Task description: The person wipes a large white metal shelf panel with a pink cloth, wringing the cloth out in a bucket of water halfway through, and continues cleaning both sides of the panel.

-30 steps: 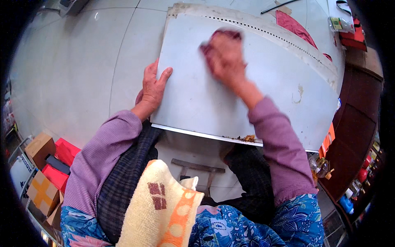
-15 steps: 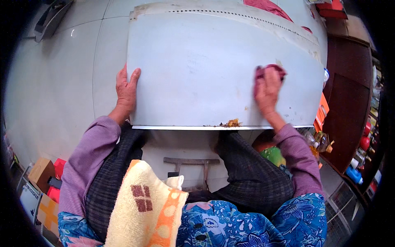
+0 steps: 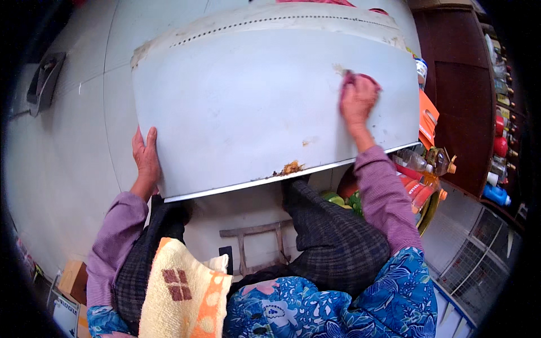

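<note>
A large pale grey-white metal panel (image 3: 242, 107) lies across my knees, tilted in view with its left end nearer. My left hand (image 3: 146, 160) grips its left edge, thumb on top and the other fingers mostly hidden beyond the edge. My right hand (image 3: 358, 104) presses a crumpled dark red cloth (image 3: 369, 83) on the right part of the panel. Just left of the cloth is a pale brownish stain (image 3: 338, 69). A brown, rust-like crusty patch (image 3: 292, 167) marks the near edge. Along the far side runs a row of small dark holes (image 3: 270, 21).
A yellow towel (image 3: 174, 293) hangs over my front. Below the panel a stool-like frame (image 3: 259, 231) rests on the floor. Bottles (image 3: 439, 160), an orange item (image 3: 427, 115) and a dark brown cabinet (image 3: 459, 112) stand at the right. A cardboard box (image 3: 73, 279) is at lower left.
The view has turned, so the panel now appears slanted and further left. My right hand has wiped the cloth rightward past the stain. My left hand keeps its hold on the edge.
</note>
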### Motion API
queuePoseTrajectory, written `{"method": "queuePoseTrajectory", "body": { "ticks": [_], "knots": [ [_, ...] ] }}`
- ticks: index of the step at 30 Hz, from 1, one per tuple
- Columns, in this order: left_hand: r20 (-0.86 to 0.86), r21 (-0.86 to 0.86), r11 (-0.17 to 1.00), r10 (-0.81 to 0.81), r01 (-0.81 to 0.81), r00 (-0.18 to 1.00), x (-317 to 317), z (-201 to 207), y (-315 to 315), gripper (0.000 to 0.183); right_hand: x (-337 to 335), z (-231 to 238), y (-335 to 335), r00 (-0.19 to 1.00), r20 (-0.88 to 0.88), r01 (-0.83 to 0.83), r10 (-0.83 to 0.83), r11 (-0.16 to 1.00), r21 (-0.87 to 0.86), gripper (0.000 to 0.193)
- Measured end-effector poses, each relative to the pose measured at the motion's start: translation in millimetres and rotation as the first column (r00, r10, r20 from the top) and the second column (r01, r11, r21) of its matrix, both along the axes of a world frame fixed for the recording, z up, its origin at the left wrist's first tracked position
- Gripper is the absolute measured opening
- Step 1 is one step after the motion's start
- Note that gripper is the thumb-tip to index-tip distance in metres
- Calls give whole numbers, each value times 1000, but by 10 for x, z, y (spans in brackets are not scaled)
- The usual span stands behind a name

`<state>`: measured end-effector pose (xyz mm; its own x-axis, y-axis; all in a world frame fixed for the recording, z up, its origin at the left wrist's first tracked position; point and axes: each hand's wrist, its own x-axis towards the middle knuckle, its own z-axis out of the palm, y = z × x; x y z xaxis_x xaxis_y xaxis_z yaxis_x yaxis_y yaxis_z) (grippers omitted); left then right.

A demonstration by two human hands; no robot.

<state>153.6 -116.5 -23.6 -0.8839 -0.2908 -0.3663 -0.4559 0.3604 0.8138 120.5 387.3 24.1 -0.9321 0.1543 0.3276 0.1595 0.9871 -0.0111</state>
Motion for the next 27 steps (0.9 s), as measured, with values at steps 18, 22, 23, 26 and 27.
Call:
{"method": "queuePoseTrajectory", "body": {
  "ticks": [18, 22, 23, 26, 27],
  "knots": [
    [131, 129, 955, 249, -265, 960, 103, 98, -2, 41, 1659, -52, 943, 621, -152, 609, -769, 595, -525, 63],
    [56, 130, 962, 233, -239, 971, 126, 142, 41, 38, 1557, -4, 888, 526, 226, 293, -820, -75, -953, 47],
    [42, 137, 963, 227, -231, 973, 123, 185, 51, 38, 1545, 14, 847, 580, 213, 360, -786, 13, -933, 45],
    [48, 166, 946, 275, -279, 960, -46, 167, -102, 39, 1448, 159, 691, 635, 193, 390, -748, 95, -916, 41],
    [37, 186, 930, 316, -318, 948, -93, 144, -123, 39, 1395, 305, 588, 643, 190, 370, -742, 85, -925, 41]
  ]
}}
